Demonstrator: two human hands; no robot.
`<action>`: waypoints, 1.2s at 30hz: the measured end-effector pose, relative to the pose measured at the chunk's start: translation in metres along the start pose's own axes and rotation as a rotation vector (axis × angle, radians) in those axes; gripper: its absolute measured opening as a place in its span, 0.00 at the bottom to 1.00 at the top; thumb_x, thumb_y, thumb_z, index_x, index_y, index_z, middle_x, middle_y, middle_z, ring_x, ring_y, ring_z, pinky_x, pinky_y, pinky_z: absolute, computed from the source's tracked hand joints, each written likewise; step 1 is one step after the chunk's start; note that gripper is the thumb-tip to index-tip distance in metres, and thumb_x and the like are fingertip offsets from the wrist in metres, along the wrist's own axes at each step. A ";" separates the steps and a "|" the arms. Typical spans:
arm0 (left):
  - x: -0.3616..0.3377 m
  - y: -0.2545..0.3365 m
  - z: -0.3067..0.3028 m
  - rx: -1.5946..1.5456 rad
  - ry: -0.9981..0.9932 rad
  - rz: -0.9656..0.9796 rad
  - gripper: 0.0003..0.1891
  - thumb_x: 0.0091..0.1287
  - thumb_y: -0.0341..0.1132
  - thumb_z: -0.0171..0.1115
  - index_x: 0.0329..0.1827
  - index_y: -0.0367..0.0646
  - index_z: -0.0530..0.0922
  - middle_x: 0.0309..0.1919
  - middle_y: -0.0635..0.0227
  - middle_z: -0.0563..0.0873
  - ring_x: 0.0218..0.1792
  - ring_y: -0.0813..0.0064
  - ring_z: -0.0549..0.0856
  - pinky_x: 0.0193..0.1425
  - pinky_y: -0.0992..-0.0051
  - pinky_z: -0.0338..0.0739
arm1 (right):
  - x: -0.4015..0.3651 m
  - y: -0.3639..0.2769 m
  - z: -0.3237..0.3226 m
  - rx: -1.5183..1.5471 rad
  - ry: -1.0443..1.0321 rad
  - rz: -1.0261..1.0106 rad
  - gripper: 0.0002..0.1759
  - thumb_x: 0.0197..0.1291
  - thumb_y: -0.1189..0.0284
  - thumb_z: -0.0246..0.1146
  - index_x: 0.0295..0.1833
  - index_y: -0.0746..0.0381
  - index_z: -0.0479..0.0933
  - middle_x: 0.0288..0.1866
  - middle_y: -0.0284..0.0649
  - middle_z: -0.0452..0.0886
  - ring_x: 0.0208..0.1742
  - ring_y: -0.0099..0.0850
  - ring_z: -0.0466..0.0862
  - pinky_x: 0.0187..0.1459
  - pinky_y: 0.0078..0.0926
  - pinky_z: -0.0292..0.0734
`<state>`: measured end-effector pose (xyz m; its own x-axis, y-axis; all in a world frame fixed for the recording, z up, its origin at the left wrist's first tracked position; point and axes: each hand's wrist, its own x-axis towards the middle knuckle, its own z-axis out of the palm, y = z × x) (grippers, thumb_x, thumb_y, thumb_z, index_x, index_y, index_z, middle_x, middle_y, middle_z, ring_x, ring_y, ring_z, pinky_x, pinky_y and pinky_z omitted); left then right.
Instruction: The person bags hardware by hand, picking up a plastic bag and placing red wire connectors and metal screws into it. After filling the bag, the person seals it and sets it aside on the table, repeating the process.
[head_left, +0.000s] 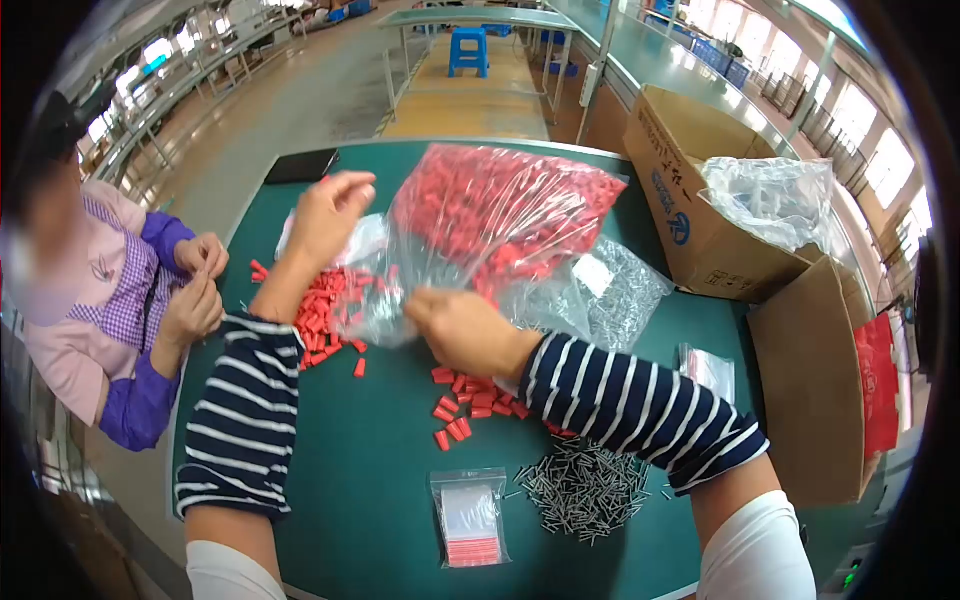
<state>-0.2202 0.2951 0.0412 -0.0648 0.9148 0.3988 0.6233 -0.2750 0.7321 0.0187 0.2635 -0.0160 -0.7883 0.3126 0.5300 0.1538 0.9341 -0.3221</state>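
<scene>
My right hand (pixel 465 328) is closed on the gathered, loose mouth of a big clear plastic bag (pixel 510 205) full of red plastic pieces. My left hand (pixel 330 212) is raised to the left of that bag, fingers bent and apart, with nothing visible in it. Beneath my left forearm lies a heap of small red tapered pieces (pixel 320 310), partly covered by the bag's clear plastic. More loose red pieces (pixel 460 410) are scattered below my right hand. Nearer me is a pile of small metal screws or pins (pixel 585 490).
A zip bag with red-striped small bags (pixel 470 520) lies at the front of the green table (pixel 350 480). Clear bags of metal parts (pixel 625 300) sit right of the red bag. Cardboard boxes (pixel 690 240) stand at right. At left, a co-worker's hands (pixel 200 290) meet.
</scene>
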 end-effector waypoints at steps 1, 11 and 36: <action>-0.008 0.019 0.011 0.001 -0.019 -0.024 0.20 0.70 0.41 0.63 0.57 0.36 0.81 0.49 0.56 0.87 0.52 0.69 0.85 0.59 0.70 0.76 | -0.010 -0.005 0.000 -0.055 -0.091 -0.016 0.11 0.52 0.78 0.60 0.42 0.66 0.74 0.40 0.46 0.78 0.41 0.46 0.83 0.43 0.42 0.80; -0.051 0.032 0.131 0.640 -0.134 0.157 0.30 0.72 0.53 0.55 0.76 0.61 0.64 0.76 0.57 0.60 0.75 0.47 0.58 0.72 0.38 0.53 | -0.082 -0.020 -0.108 -0.348 0.168 0.188 0.33 0.42 0.73 0.73 0.58 0.59 0.73 0.56 0.47 0.76 0.55 0.46 0.76 0.59 0.45 0.68; -0.055 0.058 0.147 0.752 -0.295 -0.013 0.30 0.75 0.52 0.48 0.77 0.53 0.63 0.77 0.59 0.61 0.76 0.46 0.57 0.76 0.41 0.49 | -0.174 0.075 -0.153 -0.735 0.023 0.854 0.30 0.57 0.56 0.66 0.65 0.54 0.74 0.64 0.53 0.71 0.63 0.56 0.71 0.60 0.59 0.66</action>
<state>-0.0661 0.2725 -0.0194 0.0676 0.9858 0.1535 0.9881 -0.0874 0.1262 0.2588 0.3054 -0.0120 -0.2468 0.8939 0.3742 0.9571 0.2853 -0.0504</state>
